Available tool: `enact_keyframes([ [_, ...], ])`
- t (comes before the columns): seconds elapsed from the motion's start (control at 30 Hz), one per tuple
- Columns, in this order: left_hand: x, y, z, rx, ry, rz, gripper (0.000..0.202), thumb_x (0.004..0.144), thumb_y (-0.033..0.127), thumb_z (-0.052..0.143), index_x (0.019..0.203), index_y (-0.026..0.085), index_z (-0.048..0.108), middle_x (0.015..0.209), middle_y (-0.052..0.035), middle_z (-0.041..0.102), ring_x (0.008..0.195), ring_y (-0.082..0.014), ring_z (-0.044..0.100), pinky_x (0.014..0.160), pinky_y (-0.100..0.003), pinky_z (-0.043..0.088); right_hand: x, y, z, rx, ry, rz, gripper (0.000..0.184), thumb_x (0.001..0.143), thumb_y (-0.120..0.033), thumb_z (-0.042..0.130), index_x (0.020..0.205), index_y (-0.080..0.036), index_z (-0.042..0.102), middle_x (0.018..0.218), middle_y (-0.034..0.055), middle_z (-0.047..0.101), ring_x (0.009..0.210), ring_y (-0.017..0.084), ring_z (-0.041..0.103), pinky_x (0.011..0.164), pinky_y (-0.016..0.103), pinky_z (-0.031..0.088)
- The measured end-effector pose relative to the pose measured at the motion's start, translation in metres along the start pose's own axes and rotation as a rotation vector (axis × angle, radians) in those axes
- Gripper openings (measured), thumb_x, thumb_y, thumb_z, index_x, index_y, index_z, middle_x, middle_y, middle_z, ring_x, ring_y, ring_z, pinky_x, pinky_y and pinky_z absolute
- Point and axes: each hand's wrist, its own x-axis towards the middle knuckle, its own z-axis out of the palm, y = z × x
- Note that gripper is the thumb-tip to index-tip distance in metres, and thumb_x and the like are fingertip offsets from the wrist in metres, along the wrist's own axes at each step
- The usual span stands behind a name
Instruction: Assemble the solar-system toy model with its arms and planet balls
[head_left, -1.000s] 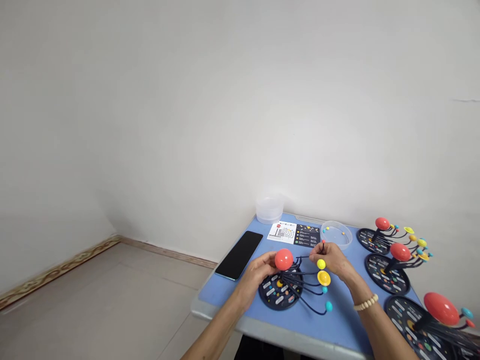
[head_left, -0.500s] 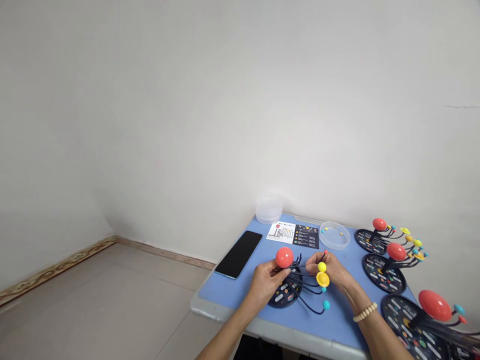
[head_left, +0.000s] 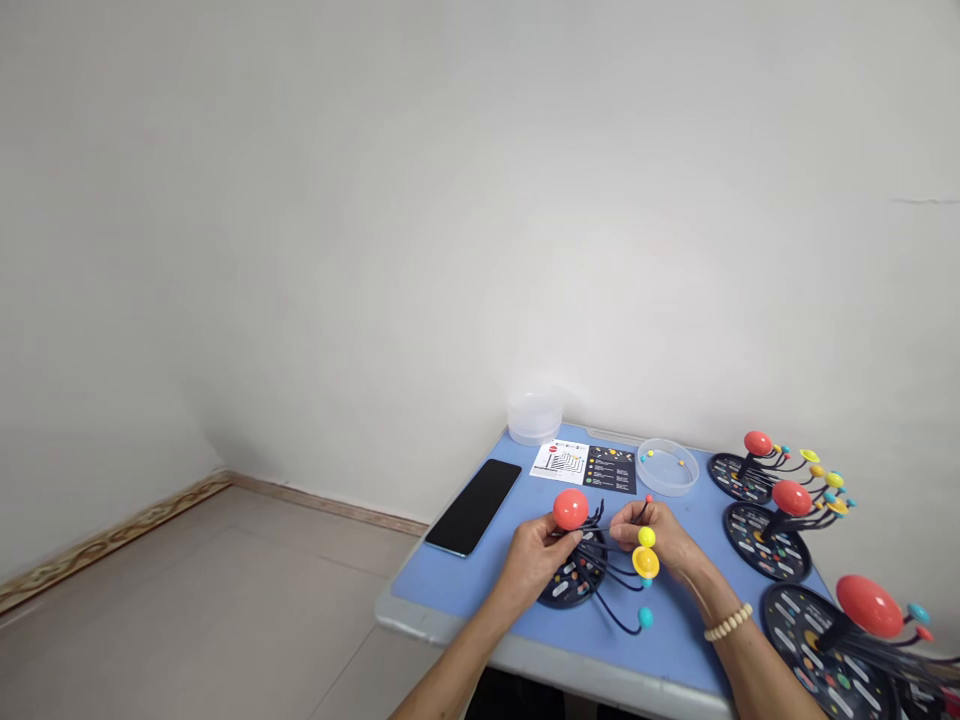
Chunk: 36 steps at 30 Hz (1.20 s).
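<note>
A solar system model (head_left: 564,590) with a round black base stands near the front of the blue table. A red ball (head_left: 571,509) tops its post, and curved black arms fan out to yellow, ringed orange and teal balls. My left hand (head_left: 534,555) is closed around the post just below the red ball, which its fingers partly hide. With thumb and fingertips, my right hand (head_left: 651,533) pinches a thin black arm that ends in a small red ball (head_left: 649,499). The yellow ball (head_left: 646,537) hangs in front of that hand.
A black phone (head_left: 475,506) lies on the left. Behind the model are an instruction card (head_left: 583,465), a clear round container (head_left: 535,417) and a shallow clear dish (head_left: 667,468) with small balls. Three similar models, including one close by (head_left: 825,640), line the right side.
The view has shifted slightly. The teal ball at the front has swung a little left and down relative to the table. Both hands keep their hold.
</note>
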Motion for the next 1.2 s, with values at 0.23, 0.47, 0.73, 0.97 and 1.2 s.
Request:
enact_keyframes([
  [0.23, -0.001, 0.003, -0.001, -0.035, -0.032, -0.015, 0.026, 0.067, 0.037, 0.071, 0.075, 0.013, 0.069, 0.071, -0.0048, 0.073, 0.073, -0.0251, 0.067, 0.067, -0.03, 0.053, 0.0, 0.004, -0.002, -0.015, -0.005, -0.022, 0.021, 0.057, -0.029, 0.079, 0.063, -0.014, 0.067, 0.055, -0.003, 0.058, 0.051, 0.008, 0.046, 0.052, 0.023, 0.036],
  [0.47, -0.003, 0.01, -0.004, -0.109, -0.093, -0.04, 0.025, 0.062, 0.03, 0.073, 0.078, 0.012, 0.069, 0.075, -0.0047, 0.073, 0.073, -0.0237, 0.067, 0.068, -0.031, 0.052, 0.0, 0.006, -0.002, -0.02, 0.001, -0.034, 0.022, 0.058, -0.03, 0.079, 0.064, -0.013, 0.066, 0.057, -0.0021, 0.059, 0.051, 0.008, 0.047, 0.053, 0.023, 0.036],
  [0.73, -0.003, 0.007, -0.003, -0.129, -0.079, -0.012, 0.022, 0.064, 0.03, 0.072, 0.076, 0.012, 0.069, 0.072, -0.0046, 0.072, 0.071, -0.0227, 0.064, 0.066, -0.03, 0.051, -0.001, 0.007, -0.003, -0.031, -0.006, -0.047, 0.024, 0.06, -0.033, 0.079, 0.065, -0.014, 0.066, 0.057, -0.002, 0.059, 0.052, 0.008, 0.046, 0.052, 0.023, 0.035],
  [0.97, -0.002, 0.005, -0.002, -0.121, -0.056, -0.008, 0.022, 0.064, 0.03, 0.07, 0.076, 0.012, 0.069, 0.071, -0.0044, 0.072, 0.071, -0.0233, 0.064, 0.068, -0.032, 0.051, -0.001, 0.006, -0.001, -0.037, 0.001, -0.053, 0.023, 0.059, -0.032, 0.079, 0.064, -0.014, 0.066, 0.056, -0.0021, 0.059, 0.052, 0.008, 0.046, 0.052, 0.024, 0.035],
  [1.2, -0.002, 0.006, -0.001, -0.095, -0.031, -0.006, 0.019, 0.063, 0.029, 0.068, 0.072, 0.012, 0.068, 0.065, -0.0028, 0.069, 0.066, -0.0222, 0.063, 0.066, -0.031, 0.05, 0.001, 0.006, 0.001, -0.065, 0.008, -0.081, 0.021, 0.058, -0.032, 0.078, 0.062, -0.015, 0.067, 0.057, -0.0009, 0.061, 0.053, 0.009, 0.048, 0.054, 0.025, 0.038],
])
